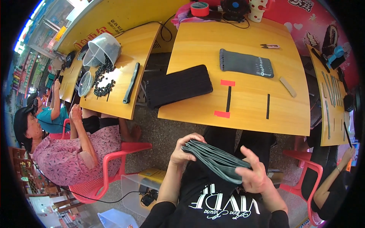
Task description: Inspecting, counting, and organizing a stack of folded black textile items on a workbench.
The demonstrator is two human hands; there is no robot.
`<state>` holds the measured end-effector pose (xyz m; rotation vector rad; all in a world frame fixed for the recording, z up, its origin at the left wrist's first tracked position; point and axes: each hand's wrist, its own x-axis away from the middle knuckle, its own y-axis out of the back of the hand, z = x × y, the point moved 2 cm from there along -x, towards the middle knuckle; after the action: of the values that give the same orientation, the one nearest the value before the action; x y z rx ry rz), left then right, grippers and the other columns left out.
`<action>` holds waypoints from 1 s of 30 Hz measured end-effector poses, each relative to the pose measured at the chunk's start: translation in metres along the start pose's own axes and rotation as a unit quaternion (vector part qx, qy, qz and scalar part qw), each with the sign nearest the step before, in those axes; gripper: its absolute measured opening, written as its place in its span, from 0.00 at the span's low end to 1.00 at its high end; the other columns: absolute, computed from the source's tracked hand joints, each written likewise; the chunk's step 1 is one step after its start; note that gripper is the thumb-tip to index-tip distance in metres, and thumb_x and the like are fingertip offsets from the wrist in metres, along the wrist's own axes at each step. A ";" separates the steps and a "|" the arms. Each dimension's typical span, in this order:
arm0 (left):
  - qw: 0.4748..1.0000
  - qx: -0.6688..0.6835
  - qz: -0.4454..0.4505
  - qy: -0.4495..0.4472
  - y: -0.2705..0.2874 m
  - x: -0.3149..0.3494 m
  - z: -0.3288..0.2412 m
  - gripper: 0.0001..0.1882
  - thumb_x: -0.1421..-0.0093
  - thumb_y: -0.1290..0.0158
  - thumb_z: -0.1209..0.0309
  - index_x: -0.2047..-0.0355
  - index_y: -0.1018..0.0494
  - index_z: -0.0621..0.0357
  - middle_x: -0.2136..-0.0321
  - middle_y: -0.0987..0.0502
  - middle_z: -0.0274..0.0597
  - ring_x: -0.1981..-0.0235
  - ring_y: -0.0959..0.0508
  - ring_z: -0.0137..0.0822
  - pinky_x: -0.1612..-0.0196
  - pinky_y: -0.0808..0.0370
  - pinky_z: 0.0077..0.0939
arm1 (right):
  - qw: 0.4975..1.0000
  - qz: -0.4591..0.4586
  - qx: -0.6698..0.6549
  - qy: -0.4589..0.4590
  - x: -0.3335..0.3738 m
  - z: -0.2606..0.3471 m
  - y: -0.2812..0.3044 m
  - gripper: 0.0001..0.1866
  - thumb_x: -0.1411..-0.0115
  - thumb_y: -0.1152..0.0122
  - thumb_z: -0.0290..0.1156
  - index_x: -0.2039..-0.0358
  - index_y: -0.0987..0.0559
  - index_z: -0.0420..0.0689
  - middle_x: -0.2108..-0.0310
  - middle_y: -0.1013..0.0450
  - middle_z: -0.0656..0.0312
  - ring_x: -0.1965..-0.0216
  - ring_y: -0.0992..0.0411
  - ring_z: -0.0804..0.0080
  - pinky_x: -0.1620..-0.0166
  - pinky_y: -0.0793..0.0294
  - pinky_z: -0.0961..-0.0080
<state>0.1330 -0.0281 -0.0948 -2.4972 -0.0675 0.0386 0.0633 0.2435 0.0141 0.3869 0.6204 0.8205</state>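
A thick stack of dark grey-green, flat, flexible pieces (213,157) is above my lap, tilted down to the right. My left hand (184,149) is closed on its left end, where the layers fan apart. At the right end my right hand (254,173) has its fingers spread, some touching the stack. On the table (190,114) beyond lie a black ribbed bundle (178,86) and a grey flat piece (237,62) with a scalloped edge and white print. Black strips (229,98) with red tape at both ends, and another black strip (268,106), mark the near side.
Pink-handled thread snips (270,46) and a beige bar (288,87) lie on my table. A fan (235,9) and a cup (257,10) stand at the back. Left, a seated person (80,155) works beside a tipped clear tub (102,49) and small black pieces (102,78).
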 end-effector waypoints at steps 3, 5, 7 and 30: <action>0.993 -0.109 -0.052 0.004 -0.002 0.023 0.009 0.36 0.68 0.24 0.67 0.56 0.24 0.63 0.58 0.24 0.45 0.53 0.24 0.38 0.48 0.28 0.31 | 0.994 -0.036 -0.077 -0.072 0.026 -0.032 -0.006 0.28 0.52 0.46 0.14 0.47 0.30 0.42 0.38 0.41 0.35 0.52 0.26 0.49 0.51 0.25 0.65; 0.985 -0.161 -0.060 0.003 -0.007 0.034 0.010 0.35 0.68 0.24 0.68 0.56 0.24 0.63 0.58 0.24 0.45 0.53 0.24 0.38 0.48 0.29 0.31 | 0.955 -0.066 -0.227 -0.182 0.050 -0.050 -0.017 0.36 0.50 0.52 0.15 0.38 0.39 0.40 0.37 0.40 0.38 0.52 0.27 0.59 0.46 0.31 0.65; 0.969 -0.241 -0.061 -0.007 -0.014 0.041 0.008 0.34 0.69 0.24 0.70 0.57 0.24 0.62 0.58 0.24 0.45 0.53 0.24 0.39 0.48 0.29 0.31 | 0.890 -0.072 -0.370 -0.255 0.063 -0.061 -0.022 0.36 0.48 0.48 0.18 0.36 0.41 0.41 0.40 0.36 0.41 0.44 0.31 0.58 0.41 0.34 0.64; 0.969 -0.246 -0.022 -0.009 0.001 0.038 0.014 0.38 0.71 0.23 0.61 0.59 0.24 0.64 0.59 0.23 0.48 0.54 0.24 0.45 0.46 0.28 0.43 | 0.989 0.056 -0.130 -0.029 0.053 -0.041 -0.012 0.18 0.57 0.41 0.11 0.65 0.31 0.42 0.36 0.49 0.30 0.39 0.38 0.35 0.47 0.23 0.53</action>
<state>0.1701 -0.0183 -0.1074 -2.9903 -0.1561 0.0292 0.0716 0.2804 -0.0423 0.2084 0.4322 0.9819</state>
